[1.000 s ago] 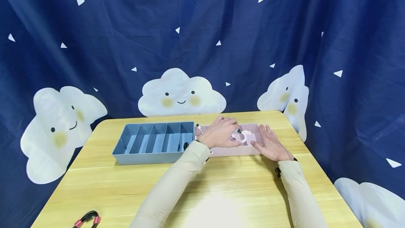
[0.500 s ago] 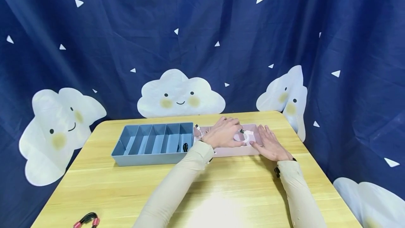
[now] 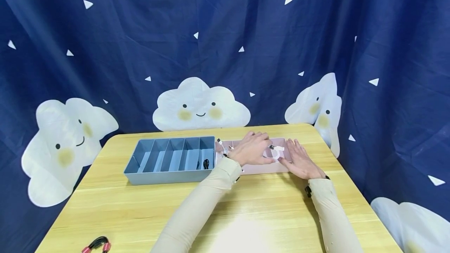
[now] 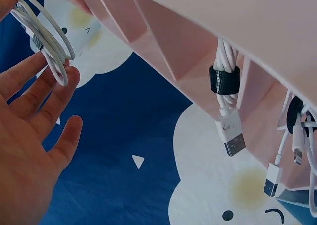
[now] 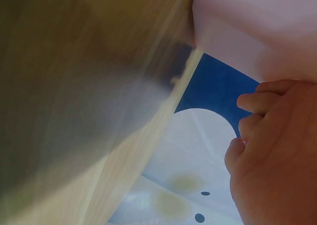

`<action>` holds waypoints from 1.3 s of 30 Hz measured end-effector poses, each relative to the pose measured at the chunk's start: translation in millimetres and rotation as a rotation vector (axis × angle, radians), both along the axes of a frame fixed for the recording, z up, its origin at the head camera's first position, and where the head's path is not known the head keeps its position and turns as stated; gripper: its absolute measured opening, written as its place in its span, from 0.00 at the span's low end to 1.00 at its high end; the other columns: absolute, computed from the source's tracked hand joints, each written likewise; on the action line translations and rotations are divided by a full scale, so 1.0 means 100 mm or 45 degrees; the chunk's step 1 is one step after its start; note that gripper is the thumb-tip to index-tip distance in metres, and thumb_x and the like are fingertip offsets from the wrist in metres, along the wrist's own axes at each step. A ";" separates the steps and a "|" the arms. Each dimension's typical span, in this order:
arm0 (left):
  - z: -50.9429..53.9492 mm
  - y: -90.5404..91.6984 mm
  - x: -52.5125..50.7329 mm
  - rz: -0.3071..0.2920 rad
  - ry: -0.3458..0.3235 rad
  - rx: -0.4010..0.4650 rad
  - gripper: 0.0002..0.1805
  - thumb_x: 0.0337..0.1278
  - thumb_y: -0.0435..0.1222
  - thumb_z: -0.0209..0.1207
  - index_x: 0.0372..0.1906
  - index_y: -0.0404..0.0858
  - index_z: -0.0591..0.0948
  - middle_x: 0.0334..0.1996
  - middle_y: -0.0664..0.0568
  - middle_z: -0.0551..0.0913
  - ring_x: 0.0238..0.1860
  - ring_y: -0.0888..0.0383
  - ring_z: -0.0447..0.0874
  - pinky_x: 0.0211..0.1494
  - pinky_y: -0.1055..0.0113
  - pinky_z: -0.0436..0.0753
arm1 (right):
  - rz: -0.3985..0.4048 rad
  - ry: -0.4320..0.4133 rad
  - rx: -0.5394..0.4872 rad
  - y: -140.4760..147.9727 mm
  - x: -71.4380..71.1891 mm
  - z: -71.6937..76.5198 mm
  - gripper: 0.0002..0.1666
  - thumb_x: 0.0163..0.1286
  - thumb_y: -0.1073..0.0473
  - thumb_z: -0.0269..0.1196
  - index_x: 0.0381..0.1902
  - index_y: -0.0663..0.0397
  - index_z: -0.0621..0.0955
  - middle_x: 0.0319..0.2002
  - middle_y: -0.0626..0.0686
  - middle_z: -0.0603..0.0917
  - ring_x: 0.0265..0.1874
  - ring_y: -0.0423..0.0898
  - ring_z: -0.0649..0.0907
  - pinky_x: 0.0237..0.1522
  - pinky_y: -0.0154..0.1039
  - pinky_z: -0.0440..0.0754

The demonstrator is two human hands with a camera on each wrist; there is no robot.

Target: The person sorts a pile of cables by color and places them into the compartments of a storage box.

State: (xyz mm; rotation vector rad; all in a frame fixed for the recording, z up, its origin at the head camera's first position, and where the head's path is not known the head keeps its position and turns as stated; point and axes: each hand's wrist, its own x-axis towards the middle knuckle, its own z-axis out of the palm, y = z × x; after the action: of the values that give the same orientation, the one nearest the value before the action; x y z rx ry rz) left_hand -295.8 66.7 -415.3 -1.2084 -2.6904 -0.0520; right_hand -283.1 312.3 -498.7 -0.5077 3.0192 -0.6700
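My left hand (image 3: 250, 149) is over the pink divided box (image 3: 260, 169) and pinches a coiled white charging cable (image 4: 47, 36) between thumb and fingers. In the head view that cable's white plug (image 3: 279, 148) sticks out to the right of the hand. Within the pink box, the left wrist view shows a white USB cable (image 4: 228, 131) bound with a black strap and a second white cable bundle (image 4: 297, 136) beside it. My right hand (image 3: 303, 161) rests against the box's right end, fingers extended in the head view; the right wrist view shows part of this hand.
A blue divided box (image 3: 168, 177) stands against the pink box's left side, with a small black cable (image 3: 206, 163) in its rightmost compartment. A black cable with red ties (image 3: 98, 242) lies at the table's front left. A blue cloud-patterned curtain (image 3: 225, 50) hangs behind the table (image 3: 260, 206).
My left hand has shifted slightly right with the white cable, and the cable's plug end has moved right too. The right hand stays at the box's end.
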 end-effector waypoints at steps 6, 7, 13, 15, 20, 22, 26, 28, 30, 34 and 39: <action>-0.04 0.04 -0.02 -0.006 0.023 -0.003 0.29 0.59 0.64 0.62 0.54 0.48 0.86 0.52 0.58 0.84 0.54 0.59 0.84 0.57 0.59 0.76 | 0.011 -0.006 -0.003 0.00 0.01 0.01 0.53 0.78 0.38 0.49 0.81 0.73 0.47 0.82 0.72 0.46 0.82 0.71 0.42 0.80 0.68 0.40; -0.04 0.05 -0.02 -0.005 0.023 -0.004 0.29 0.59 0.64 0.62 0.54 0.48 0.86 0.52 0.58 0.84 0.55 0.59 0.84 0.58 0.59 0.77 | 0.011 -0.005 -0.003 0.00 0.01 0.01 0.53 0.78 0.38 0.49 0.81 0.73 0.47 0.82 0.72 0.45 0.82 0.71 0.42 0.80 0.68 0.40; -0.04 0.09 -0.01 0.013 0.024 -0.015 0.29 0.59 0.64 0.62 0.55 0.49 0.86 0.51 0.59 0.84 0.54 0.59 0.84 0.58 0.59 0.77 | 0.016 -0.004 -0.015 0.01 0.03 0.01 0.53 0.78 0.37 0.49 0.81 0.73 0.47 0.82 0.72 0.45 0.82 0.71 0.42 0.80 0.68 0.40; -0.04 0.10 -0.01 0.017 0.029 -0.016 0.29 0.59 0.64 0.63 0.55 0.49 0.86 0.50 0.59 0.84 0.53 0.60 0.84 0.58 0.59 0.77 | 0.015 -0.003 -0.015 0.01 0.03 0.01 0.54 0.78 0.37 0.49 0.81 0.73 0.47 0.82 0.72 0.46 0.82 0.71 0.42 0.80 0.69 0.40; -0.06 0.11 -0.03 0.023 0.021 -0.012 0.29 0.59 0.64 0.63 0.54 0.48 0.86 0.49 0.58 0.84 0.52 0.60 0.85 0.57 0.59 0.78 | 0.012 0.000 -0.012 0.01 0.03 0.01 0.53 0.78 0.38 0.49 0.80 0.73 0.48 0.82 0.72 0.46 0.82 0.72 0.43 0.80 0.68 0.41; -0.07 0.12 -0.04 0.028 0.009 -0.011 0.29 0.59 0.64 0.63 0.54 0.48 0.86 0.49 0.58 0.84 0.52 0.59 0.85 0.58 0.59 0.78 | 0.014 0.002 -0.011 0.00 0.02 0.01 0.53 0.78 0.38 0.49 0.80 0.73 0.48 0.82 0.72 0.47 0.82 0.72 0.44 0.80 0.68 0.41; -0.07 0.13 -0.05 0.029 0.004 -0.008 0.29 0.59 0.63 0.63 0.54 0.47 0.87 0.49 0.57 0.84 0.52 0.59 0.85 0.59 0.58 0.78 | 0.019 -0.004 -0.011 0.00 0.02 0.01 0.53 0.78 0.39 0.49 0.80 0.74 0.47 0.82 0.72 0.47 0.82 0.72 0.43 0.80 0.68 0.42; -0.07 0.14 -0.05 0.024 0.013 -0.008 0.29 0.60 0.63 0.63 0.53 0.47 0.87 0.48 0.58 0.84 0.51 0.59 0.85 0.58 0.58 0.78 | 0.021 -0.005 -0.008 0.00 0.02 0.01 0.53 0.78 0.39 0.49 0.80 0.74 0.47 0.82 0.72 0.47 0.82 0.72 0.43 0.80 0.68 0.41; -0.07 0.15 -0.06 0.018 0.024 -0.005 0.29 0.59 0.64 0.63 0.52 0.46 0.87 0.46 0.57 0.84 0.49 0.59 0.85 0.56 0.59 0.78 | 0.020 -0.003 -0.007 0.01 0.02 0.01 0.53 0.78 0.39 0.49 0.80 0.74 0.47 0.82 0.72 0.47 0.82 0.71 0.43 0.80 0.68 0.42; -0.08 0.18 -0.07 0.020 0.024 0.001 0.28 0.60 0.64 0.62 0.51 0.46 0.87 0.44 0.58 0.84 0.47 0.60 0.84 0.55 0.59 0.78 | 0.029 0.005 -0.003 0.01 0.02 0.01 0.54 0.78 0.38 0.49 0.80 0.75 0.47 0.82 0.73 0.47 0.82 0.72 0.44 0.80 0.68 0.42; -0.09 0.21 -0.08 0.029 0.017 -0.001 0.28 0.61 0.64 0.62 0.50 0.47 0.87 0.45 0.57 0.84 0.47 0.59 0.84 0.58 0.58 0.78 | 0.041 0.013 -0.006 0.01 0.01 0.00 0.55 0.78 0.37 0.50 0.80 0.76 0.47 0.81 0.73 0.45 0.82 0.72 0.43 0.79 0.69 0.42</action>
State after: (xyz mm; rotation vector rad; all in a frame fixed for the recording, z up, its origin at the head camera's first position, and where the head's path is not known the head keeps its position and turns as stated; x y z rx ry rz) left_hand -304.3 88.2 -424.3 -1.1741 -2.6920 -0.0396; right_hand -281.6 313.7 -498.5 -0.5600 3.0128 -0.6756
